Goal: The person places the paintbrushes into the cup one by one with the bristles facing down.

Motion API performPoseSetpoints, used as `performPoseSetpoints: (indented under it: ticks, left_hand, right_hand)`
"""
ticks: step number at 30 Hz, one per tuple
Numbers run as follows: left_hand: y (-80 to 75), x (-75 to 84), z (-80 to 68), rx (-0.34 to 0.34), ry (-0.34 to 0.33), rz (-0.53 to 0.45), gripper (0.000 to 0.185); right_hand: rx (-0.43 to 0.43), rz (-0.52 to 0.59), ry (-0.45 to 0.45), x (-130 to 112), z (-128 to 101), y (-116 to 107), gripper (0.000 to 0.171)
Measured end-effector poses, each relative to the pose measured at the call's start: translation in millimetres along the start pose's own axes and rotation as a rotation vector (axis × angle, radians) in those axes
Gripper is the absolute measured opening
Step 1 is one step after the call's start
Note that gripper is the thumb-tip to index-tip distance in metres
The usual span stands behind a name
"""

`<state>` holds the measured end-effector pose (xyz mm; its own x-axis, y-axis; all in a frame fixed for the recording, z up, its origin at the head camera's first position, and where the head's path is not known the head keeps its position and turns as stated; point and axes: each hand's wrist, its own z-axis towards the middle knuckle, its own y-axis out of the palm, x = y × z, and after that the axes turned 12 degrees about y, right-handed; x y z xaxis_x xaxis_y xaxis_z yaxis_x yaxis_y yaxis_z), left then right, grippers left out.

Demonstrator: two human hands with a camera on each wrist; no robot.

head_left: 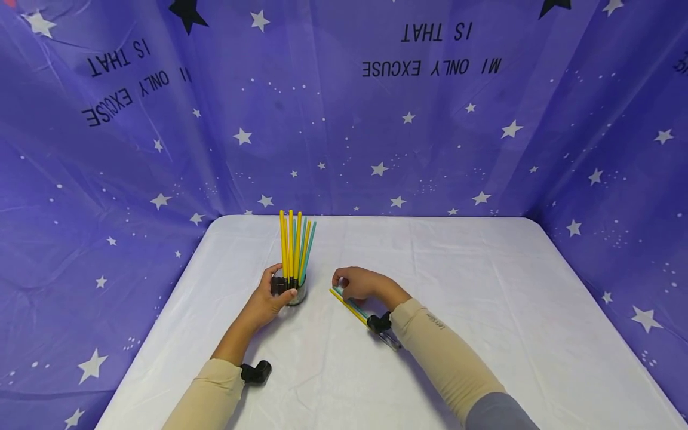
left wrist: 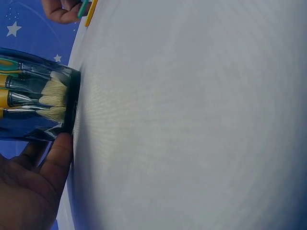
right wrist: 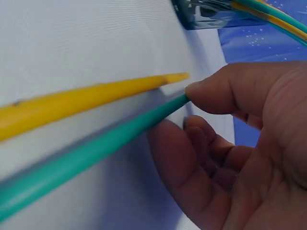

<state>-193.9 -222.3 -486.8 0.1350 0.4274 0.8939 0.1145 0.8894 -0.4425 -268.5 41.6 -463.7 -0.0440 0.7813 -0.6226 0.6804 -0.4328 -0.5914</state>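
I see my right hand [right wrist: 240, 143] pinching the tip of a slim teal brush handle [right wrist: 86, 158] lying on the white cloth table [head_left: 484, 310], a smooth yellow handle [right wrist: 72, 103] beside it. My left hand [head_left: 269, 298] curls round the clear glass jar [head_left: 292, 292] of bristled brushes [left wrist: 50, 100].

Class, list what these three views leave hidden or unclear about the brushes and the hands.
- Loose brushes: bristle ends hidden under the right wrist, head view.
- Jar: top cut off by the frame edge, left wrist view.
- Right hand: whether it pinches the teal handle is unclear.
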Motion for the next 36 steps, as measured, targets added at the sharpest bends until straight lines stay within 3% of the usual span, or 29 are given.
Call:
performPoseSetpoints:
  ticks: [19, 26, 36]
  left_hand:
    - [0.7, -2.5, -2.8, 0.008, -0.003, 0.001, 0.080]
    - [0.6, -2.8, -0.6, 0.006, -0.005, 0.005, 0.080]
    - [0.0, -1.6, 0.2, 0.000, -0.005, -0.004, 0.081]
  right_hand:
    - [0.079, 0.040, -0.140, -11.3, -19.2, -23.1, 0.033]
    - [0.131, 0.130, -0.175, -16.0, -22.8, -31.8, 0.025]
    - [0.215, 0.273, -0.256, -28.3, -25.2, -40.4, 0.029]
